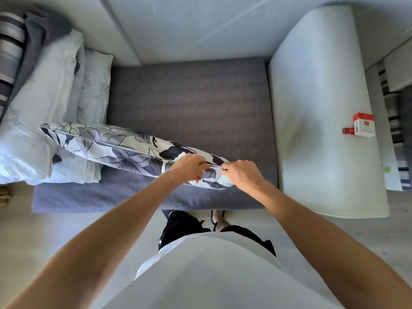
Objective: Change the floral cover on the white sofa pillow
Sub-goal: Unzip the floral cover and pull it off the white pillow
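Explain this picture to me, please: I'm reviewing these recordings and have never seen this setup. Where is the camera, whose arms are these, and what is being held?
There is no machine here. The one picture comes from a wide-angle camera worn on a person's head, looking down, so the two bare arms are that person's own. Both hands, the left hand and the right hand, pinch the near end of a floral pillow, seemingly at its opening. The pillow lies across the grey seat cushion of a white sofa. To the left are stacked pale pillows, with a grey cloth draped over them. On the sofa's right armrest stands a small red and white box.
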